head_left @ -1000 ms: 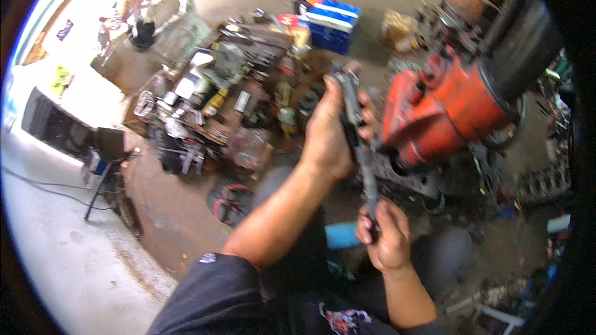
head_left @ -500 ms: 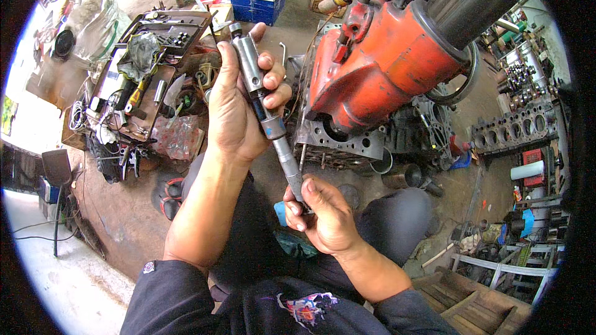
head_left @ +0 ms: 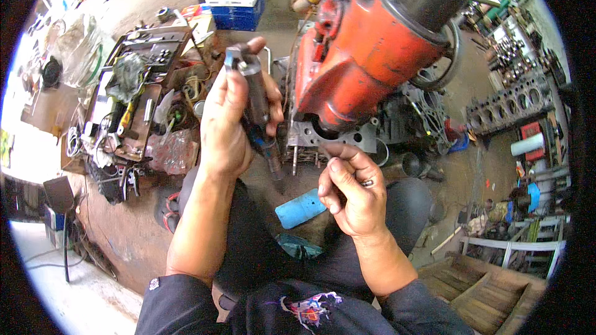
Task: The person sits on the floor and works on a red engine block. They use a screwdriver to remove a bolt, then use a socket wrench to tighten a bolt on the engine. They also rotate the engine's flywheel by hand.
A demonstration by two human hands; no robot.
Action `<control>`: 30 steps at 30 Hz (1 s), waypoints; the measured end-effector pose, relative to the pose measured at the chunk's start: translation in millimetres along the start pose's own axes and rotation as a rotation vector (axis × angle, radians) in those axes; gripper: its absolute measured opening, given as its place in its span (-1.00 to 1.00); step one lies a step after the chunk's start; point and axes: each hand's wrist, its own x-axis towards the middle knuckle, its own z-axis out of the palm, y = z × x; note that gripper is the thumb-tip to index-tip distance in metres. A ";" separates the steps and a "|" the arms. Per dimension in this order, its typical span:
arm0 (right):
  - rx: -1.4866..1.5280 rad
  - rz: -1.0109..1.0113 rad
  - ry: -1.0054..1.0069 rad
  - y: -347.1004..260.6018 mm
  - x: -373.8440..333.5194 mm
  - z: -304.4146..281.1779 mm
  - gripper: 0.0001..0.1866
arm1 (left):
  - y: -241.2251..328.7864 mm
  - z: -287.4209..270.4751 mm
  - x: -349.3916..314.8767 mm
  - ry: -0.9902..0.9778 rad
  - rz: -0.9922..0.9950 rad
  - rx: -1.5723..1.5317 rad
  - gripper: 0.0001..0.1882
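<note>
My left hand is wrapped round a dark steel cylindrical measuring tool, which looks like a micrometer. It is tilted, with a shiny squared end at the top by my thumb and a narrower, blurred lower end pointing down. My right hand is apart from it, lower and to the right, thumb pressed against curled fingers. A small metal piece pokes out of that grip; the rest of it is hidden. Between my legs lies a flat blue rectangular thing. Beyond my right hand stands a red machine head above an engine block.
At left is an open toolbox with sockets and hand tools. A blue and white box stands farther back. Another engine block lies at right, near a wooden crate. A turquoise bag rests near my lap.
My right hand has let go of the tool's lower end and moved right and up. The tool has turned in my left hand. More of the blue rectangular thing shows. The view has shifted slightly.
</note>
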 end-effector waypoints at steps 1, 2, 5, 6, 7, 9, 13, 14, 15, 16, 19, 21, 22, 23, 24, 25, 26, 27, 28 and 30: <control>-0.036 -0.008 -0.016 -2.7 -1.8 -0.8 -0.76 | -1.1 3.3 -3.2 -0.036 -0.010 0.100 -0.27; -0.063 -0.015 -0.034 -4.6 -4.0 -1.4 -0.78 | -1.9 6.5 -7.0 -0.081 -0.044 0.142 -0.29; -0.063 -0.007 0.004 -2.3 -8.2 0.7 -0.84 | -5.6 14.1 -13.6 -0.224 -0.100 0.175 -0.32; -0.070 0.002 0.020 -0.6 -8.0 1.3 -0.84 | -9.6 17.2 -12.9 -0.248 -0.072 0.166 -0.33; -0.088 0.002 0.038 -0.5 -9.5 1.5 -0.84 | -9.2 17.3 -13.7 -0.260 -0.100 0.185 -0.34; -0.131 0.013 0.060 -0.7 -10.1 1.0 -0.82 | -7.4 17.1 -15.1 -0.251 -0.125 0.260 -0.36; -0.151 0.052 0.072 -1.9 -10.7 -0.5 -0.84 | -4.4 14.0 -10.4 -0.372 0.062 0.581 -0.39; -0.195 0.003 0.046 -1.4 -10.3 -0.8 -0.84 | -3.8 13.8 -11.1 -0.392 0.023 0.571 -0.39; -0.239 -0.032 0.031 -1.1 -11.1 -1.2 -0.83 | -4.6 13.4 -9.0 -0.418 0.061 0.591 -0.40; -0.277 -0.058 0.028 -0.8 -11.8 -1.5 -0.83 | -4.7 13.8 -10.7 -0.420 0.040 0.579 -0.41; -0.452 -0.163 0.018 1.3 -12.0 -1.0 -0.80 | -6.5 13.3 -9.5 -0.425 0.055 0.581 -0.42; -0.400 -0.160 0.027 1.3 -12.4 -0.5 -0.79 | -7.2 13.9 -11.7 -0.358 -0.050 0.504 -0.31; -0.374 -0.158 0.029 1.8 -11.6 -0.1 -0.78 | -9.3 15.7 -12.3 -0.321 -0.013 0.497 -0.31; -0.340 -0.179 0.077 2.0 -11.6 0.3 -0.77 | -12.5 19.4 -15.0 -0.222 -0.045 0.402 -0.32; -0.258 -0.239 0.131 3.8 -9.7 1.1 -0.77 | -16.3 23.9 -17.4 -0.126 -0.071 0.303 -0.33; -0.264 -0.312 0.178 6.2 -5.8 1.3 -0.78 | -20.1 27.3 -17.6 -0.061 -0.075 0.223 -0.35; -0.265 -0.360 0.217 9.5 -1.7 1.5 -0.78 | -24.3 31.7 -19.4 -0.015 -0.065 0.209 -0.36; -0.259 -0.304 0.218 9.8 0.3 -1.1 -0.80 | -28.6 36.2 -21.5 0.030 -0.056 0.189 -0.37; -0.334 -0.347 0.232 13.4 4.8 -2.3 -0.80 | -32.6 40.3 -24.0 0.075 -0.036 0.156 -0.38; -0.471 -0.404 0.257 22.6 12.4 -3.8 -0.80 | -39.5 47.6 -30.2 0.091 -0.071 0.214 -0.39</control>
